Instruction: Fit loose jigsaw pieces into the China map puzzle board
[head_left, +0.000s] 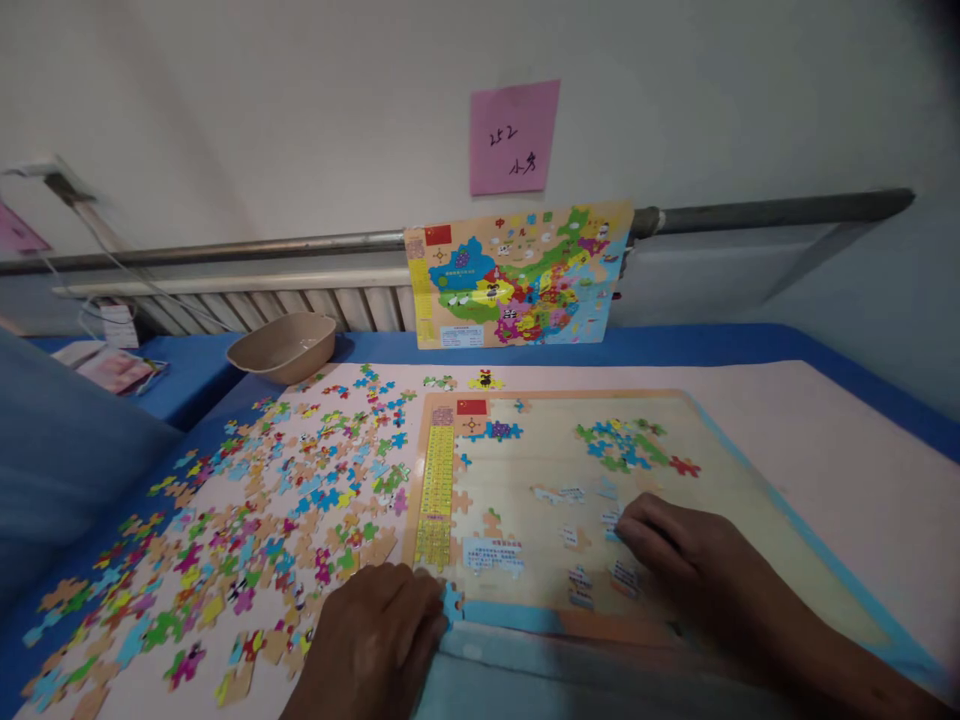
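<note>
— Where are the hands?

— Both low in the frame. The left hand [375,640] sits at lower centre, its grip curled shut, fingertips pressing a light blue puzzle piece [451,603] at the bottom left corner of the puzzle board [750,470]. The right hand [679,560] lies flat on the board at lower right, fingers loosely extended, fingertips touching small pale pieces [611,520] there. Whether it has actually pinched one I cannot tell; the fingers cover that spot.

— And the board?

— It fills the centre and right of the frame on a pale mat over the blue tabletop [750,345]. A few pieces are in place: a green and blue cluster [626,445] toward its upper right, a red flag [472,407] at its upper left corner.

— The rest?

— Loose coloured pieces [247,520] are spread across the left half. A beige bowl [283,346] stands at upper left, and a reference map picture [517,275] leans against the wall at upper centre, below a pink note [514,137].
</note>
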